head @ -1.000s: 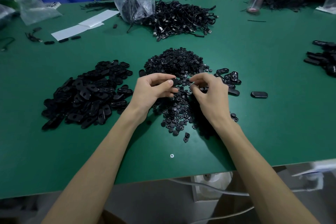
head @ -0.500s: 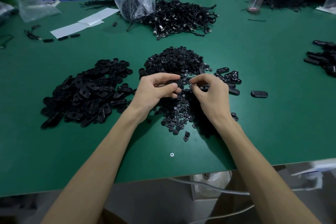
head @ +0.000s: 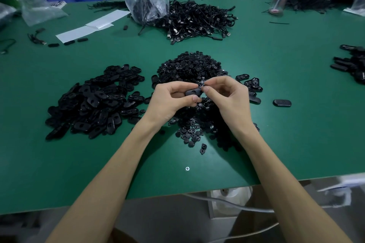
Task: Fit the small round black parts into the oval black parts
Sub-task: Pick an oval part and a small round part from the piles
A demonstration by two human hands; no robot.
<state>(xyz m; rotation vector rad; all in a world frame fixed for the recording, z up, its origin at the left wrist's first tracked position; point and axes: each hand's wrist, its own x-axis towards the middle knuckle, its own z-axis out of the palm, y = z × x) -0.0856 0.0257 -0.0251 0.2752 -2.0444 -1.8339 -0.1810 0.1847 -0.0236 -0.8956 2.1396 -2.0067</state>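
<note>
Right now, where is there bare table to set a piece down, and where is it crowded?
Bare table: the stretch right of the lone oval part, the near strip around the screw, and the band between the cable heap and the round-part pile. Crowded: from the oval-part pile past the left hand and right hand to the small cluster.

There is one view only, from a wide-angle camera worn on the person's head. It looks forward and down across the green table [head: 296, 140], from its near edge toward the far side. The left hand [head: 170, 99] and right hand [head: 230, 97] meet near the picture's middle, close to the lens. The forearms enter from the bottom.
</note>
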